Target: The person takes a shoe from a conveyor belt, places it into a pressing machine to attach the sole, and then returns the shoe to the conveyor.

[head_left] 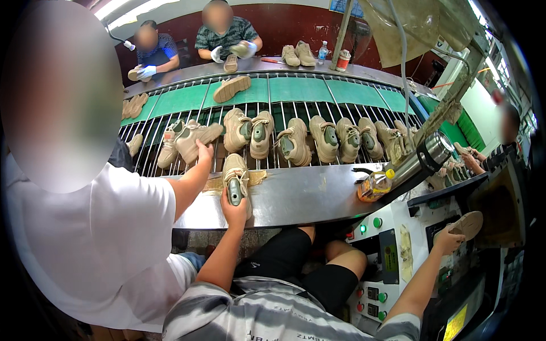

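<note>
One laced beige shoe [235, 166] is being gripped at the heel by the left hand [234, 213], fingers curling about it; it is resting upright on the steel counter [307, 193], which is presumably bearing its weight while the hand is steadying it. The right hand [448, 241] is clasping a second shoe [468, 224] well apart, above a white control panel [393, 216]; its pale sole is facing the view, and exact finger placement is not showing clearly. Beyond the counter, a row of shoes [325, 139] is standing on a rack [283, 116] of metal rods, probably spaced for easy reaching. At left, a co-worker's hand [205, 152] is holding another shoe [190, 141]. Regarding containers, a yellow-capped bottle [375, 186] is holding what is appearing as amber liquid; beside it, a steel flask [424, 157] is leaning, its contents hiding from view. Farther off, a clear bottle [323, 52] and a red cup [343, 60] are standing together, contents not showing.
</note>
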### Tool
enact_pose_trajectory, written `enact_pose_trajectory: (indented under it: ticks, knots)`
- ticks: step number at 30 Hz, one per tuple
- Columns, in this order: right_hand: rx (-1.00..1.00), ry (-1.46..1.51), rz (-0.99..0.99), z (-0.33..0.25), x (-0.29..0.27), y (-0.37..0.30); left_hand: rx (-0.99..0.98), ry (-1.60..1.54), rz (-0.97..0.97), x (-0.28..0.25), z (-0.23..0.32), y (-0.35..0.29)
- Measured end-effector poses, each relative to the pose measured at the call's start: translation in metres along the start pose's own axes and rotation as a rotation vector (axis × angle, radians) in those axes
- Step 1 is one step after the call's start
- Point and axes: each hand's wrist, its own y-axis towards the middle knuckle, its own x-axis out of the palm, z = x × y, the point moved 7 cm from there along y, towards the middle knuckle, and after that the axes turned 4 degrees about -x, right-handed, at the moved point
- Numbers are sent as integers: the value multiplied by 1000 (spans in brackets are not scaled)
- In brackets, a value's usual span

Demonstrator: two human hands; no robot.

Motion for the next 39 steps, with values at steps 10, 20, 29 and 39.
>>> enact_pose_trajectory:
  ticks: [10, 20, 29, 39]
  knots:
    - [-237, 621, 297, 51, -8, -66, -1, 13, 32, -2, 7, -5]
    - [-95, 1328, 111, 50, -36, -120, -32, -14, 45, -6, 15, -7]
    - [244, 1810, -456, 105, 50, -126, -26, -87, 293, 17, 27, 34]
    - [470, 1916, -659, 106, -26, -225, -198, -43, 327, 20, 8, 178]
